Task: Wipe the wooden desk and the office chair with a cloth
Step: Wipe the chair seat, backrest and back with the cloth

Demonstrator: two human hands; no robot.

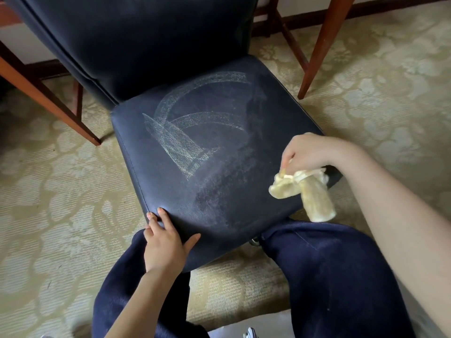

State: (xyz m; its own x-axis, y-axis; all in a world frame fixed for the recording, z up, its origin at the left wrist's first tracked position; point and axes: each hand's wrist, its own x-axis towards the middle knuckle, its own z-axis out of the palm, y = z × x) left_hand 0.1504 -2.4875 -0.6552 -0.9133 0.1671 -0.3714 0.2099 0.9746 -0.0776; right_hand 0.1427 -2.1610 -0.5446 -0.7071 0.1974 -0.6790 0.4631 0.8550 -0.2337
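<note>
Where a pale floral carpet (378,106) covers the floor, a dark blue office chair (146,45) stands mid-scene, backrest far, seat (244,196) toward the viewer. Reddish wooden table legs (48,98) slant down to the carpet on the far left and far right of the chair; the tabletop is out of view. Knees in dark blue trousers (329,276) sit near, one at each near corner of the seat.

Seat surface: dull film, with pale curved streaks (175,142) across the centre and left part.

Left hand (164,242): wrapped on the near left corner of the seat, fingers bent over the left edge, thumb spread along the near edge.

Right hand (310,152): above the near right edge of the seat, fingers drawn together, pinching a bunched yellowish cloth (302,189). Cloth hangs below the hand, one fold over the seat's right side, a longer fold dangling past the seat edge toward the right knee.
</note>
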